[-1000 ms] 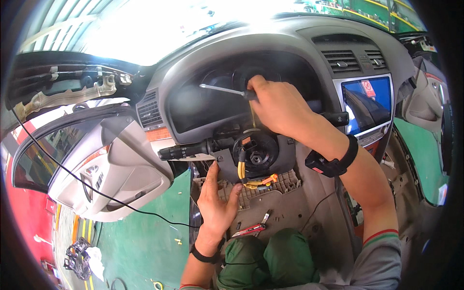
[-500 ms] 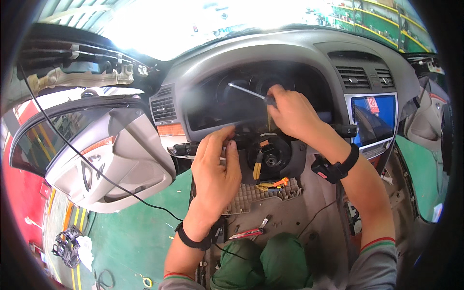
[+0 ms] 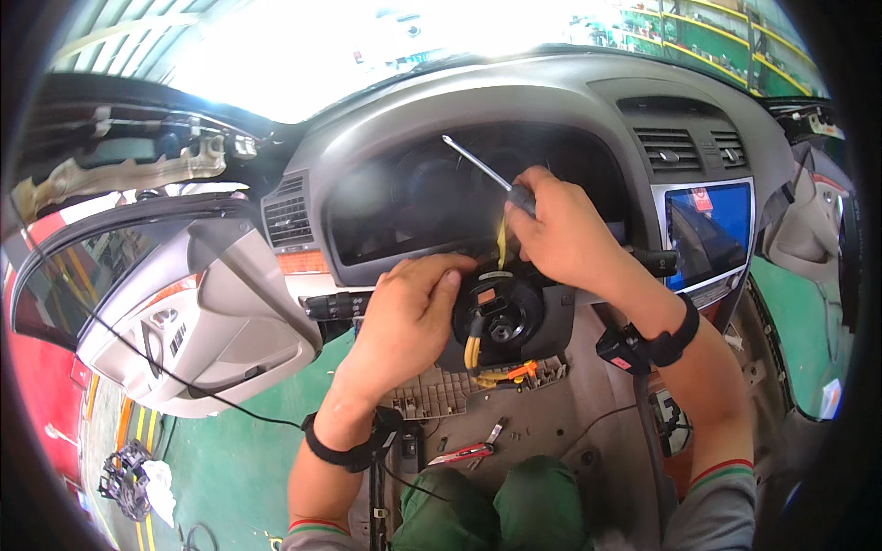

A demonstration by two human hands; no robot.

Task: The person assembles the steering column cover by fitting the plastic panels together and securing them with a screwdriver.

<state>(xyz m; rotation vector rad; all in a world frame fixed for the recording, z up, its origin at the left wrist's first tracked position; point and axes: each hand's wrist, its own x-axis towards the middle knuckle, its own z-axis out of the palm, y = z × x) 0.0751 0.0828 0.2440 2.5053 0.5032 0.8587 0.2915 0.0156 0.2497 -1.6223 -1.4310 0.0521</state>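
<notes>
My right hand (image 3: 562,225) grips a screwdriver (image 3: 478,161) with a dark handle, its shaft angled up-left before the instrument cluster (image 3: 404,197). A thin yellow strip (image 3: 502,241) runs from under that hand down to the round hub (image 3: 520,312) of the steering column, whose wheel is off. My left hand (image 3: 409,317) curls over the column's left side, fingertips partly hidden behind it, beside the left stalk switch (image 3: 329,307). Yellow cables with an orange connector (image 3: 524,370) hang below the hub.
An open door (image 3: 197,340) is at left, a screen (image 3: 706,234) at right. A red box cutter (image 3: 464,453) lies on the floor between my green-trousered knees and a ribbed panel (image 3: 427,395). A black cable crosses the left side; removed parts (image 3: 127,482) lie outside.
My left hand has moved up from below the left stalk onto the column top. My right hand has shifted right in the picture, and the screwdriver now tilts more steeply up-left.
</notes>
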